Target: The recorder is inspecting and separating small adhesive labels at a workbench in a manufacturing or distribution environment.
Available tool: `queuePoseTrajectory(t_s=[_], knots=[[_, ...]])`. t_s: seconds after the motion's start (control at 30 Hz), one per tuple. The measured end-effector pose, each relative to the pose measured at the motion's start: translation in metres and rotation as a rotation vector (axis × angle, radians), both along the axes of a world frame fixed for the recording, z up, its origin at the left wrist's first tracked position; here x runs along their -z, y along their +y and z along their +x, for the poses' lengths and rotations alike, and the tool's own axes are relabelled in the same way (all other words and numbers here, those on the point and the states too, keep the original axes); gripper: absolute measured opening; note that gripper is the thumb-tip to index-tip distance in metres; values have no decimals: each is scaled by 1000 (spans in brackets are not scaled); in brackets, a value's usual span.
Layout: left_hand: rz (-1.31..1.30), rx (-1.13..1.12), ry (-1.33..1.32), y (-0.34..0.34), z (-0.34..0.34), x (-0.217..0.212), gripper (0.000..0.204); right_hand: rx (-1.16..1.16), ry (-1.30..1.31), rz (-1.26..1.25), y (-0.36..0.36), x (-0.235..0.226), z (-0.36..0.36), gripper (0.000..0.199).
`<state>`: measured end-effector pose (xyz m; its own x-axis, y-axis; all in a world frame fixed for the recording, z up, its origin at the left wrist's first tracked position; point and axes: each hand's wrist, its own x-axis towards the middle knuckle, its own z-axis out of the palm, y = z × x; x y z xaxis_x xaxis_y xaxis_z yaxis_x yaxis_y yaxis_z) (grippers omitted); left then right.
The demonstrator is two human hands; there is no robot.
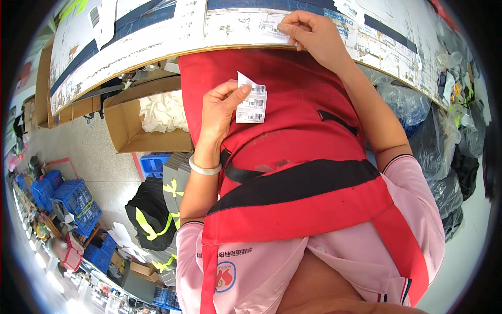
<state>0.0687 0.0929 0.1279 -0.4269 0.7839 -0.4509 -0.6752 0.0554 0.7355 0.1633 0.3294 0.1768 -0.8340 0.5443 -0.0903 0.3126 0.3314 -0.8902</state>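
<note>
My left hand point(222, 107) is closed, thumb and fingers pinching a short strip of white barcode labels point(251, 116). The strip hangs in front of my red apron point(293, 94), its top corner bent to a point. My right hand point(316, 39) rests at the near edge of the worktable point(230, 31), fingers curled and thumb pressed to the index finger. Beside those fingertips lies a white slip of paper point(265, 35) on the tabletop. Whatever the right fingertips hold, if anything, is too small to make out.
Under the table at the left stands an open cardboard box point(123, 125) with cream-white pieces point(163, 112) inside. Clear plastic bags point(436, 141) crowd the right side. Blue crates point(78, 204) and a black bundle with yellow-green ties point(151, 212) are on the floor at the left.
</note>
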Motion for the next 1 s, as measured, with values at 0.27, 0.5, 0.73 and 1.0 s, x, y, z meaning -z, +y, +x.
queuePoseTrajectory(t_s=[0.27,0.5,0.73,1.0], knots=[[-8,-17,15,-1,-3,-1,11,-16,-84,-118,1,6,-8,18],[5,-7,10,2,-2,-1,10,-70,-165,-138,10,8,-12,20],[-4,-14,10,1,-2,0,10,-78,-318,-253,13,-11,-24,15],[-14,0,18,2,-1,1,12,-96,-287,-269,23,3,-22,18]])
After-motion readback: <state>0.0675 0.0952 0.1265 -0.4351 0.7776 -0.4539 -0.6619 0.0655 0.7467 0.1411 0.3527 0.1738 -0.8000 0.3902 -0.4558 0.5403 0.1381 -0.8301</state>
